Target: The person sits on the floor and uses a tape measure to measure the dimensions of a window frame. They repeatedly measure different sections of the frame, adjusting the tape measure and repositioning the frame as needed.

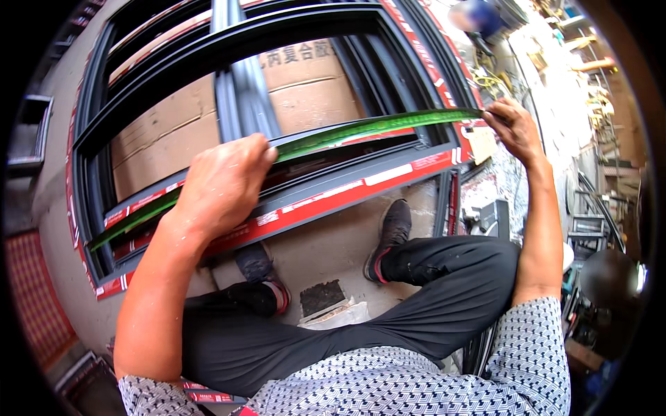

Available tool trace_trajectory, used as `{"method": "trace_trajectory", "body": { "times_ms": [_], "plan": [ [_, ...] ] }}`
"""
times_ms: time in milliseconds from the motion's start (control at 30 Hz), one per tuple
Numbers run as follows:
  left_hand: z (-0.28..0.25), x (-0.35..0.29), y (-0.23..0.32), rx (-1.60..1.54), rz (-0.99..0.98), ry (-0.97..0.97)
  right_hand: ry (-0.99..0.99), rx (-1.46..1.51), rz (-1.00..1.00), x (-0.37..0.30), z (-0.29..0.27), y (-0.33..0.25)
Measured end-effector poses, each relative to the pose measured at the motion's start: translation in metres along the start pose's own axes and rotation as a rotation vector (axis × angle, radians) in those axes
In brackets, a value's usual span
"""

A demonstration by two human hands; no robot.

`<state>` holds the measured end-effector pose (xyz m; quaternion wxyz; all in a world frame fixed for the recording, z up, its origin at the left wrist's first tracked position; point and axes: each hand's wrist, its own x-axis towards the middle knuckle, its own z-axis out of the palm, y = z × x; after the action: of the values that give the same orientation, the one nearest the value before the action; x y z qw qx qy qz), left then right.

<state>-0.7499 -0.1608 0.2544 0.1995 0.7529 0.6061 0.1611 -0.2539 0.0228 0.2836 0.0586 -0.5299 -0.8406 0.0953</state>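
A long, thin, shiny green strip [374,128] stretches slantwise across a dark grey window frame [333,202] in front of me. The strip bows slightly; whether it is plastic or metal I cannot tell. My left hand [225,177] is closed round it near its middle, knuckles up. At its right end, my right hand [515,128] pinches it between thumb and fingers beyond the frame's right corner. The strip's far left end reaches down to the frame's left corner. Red and white protective film covers the frame's near edge.
Brown cardboard [312,90] shows through the frame opening, beside a blurred grey bar [243,104]. A person in dark blue [482,19] is at the upper right. Tools and metal pieces clutter the right side. A red checked cloth [38,288] hangs at the left.
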Motion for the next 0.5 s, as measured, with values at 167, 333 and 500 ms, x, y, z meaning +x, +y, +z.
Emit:
{"method": "trace_trajectory", "body": {
  "times_ms": [167,333,500],
  "plan": [
    [-0.001,0.004,0.003,0.004,-0.044,-0.05,0.002,-0.121,0.01,-0.008,-0.006,-0.01],
    [-0.004,0.001,0.002,-0.024,-0.088,-0.085,0.06,-0.196,-0.054,-0.006,-0.005,-0.016],
    [-0.003,0.001,0.0,-0.022,-0.08,-0.073,0.116,-0.295,-0.119,-0.006,-0.011,-0.016]
  ]
}}
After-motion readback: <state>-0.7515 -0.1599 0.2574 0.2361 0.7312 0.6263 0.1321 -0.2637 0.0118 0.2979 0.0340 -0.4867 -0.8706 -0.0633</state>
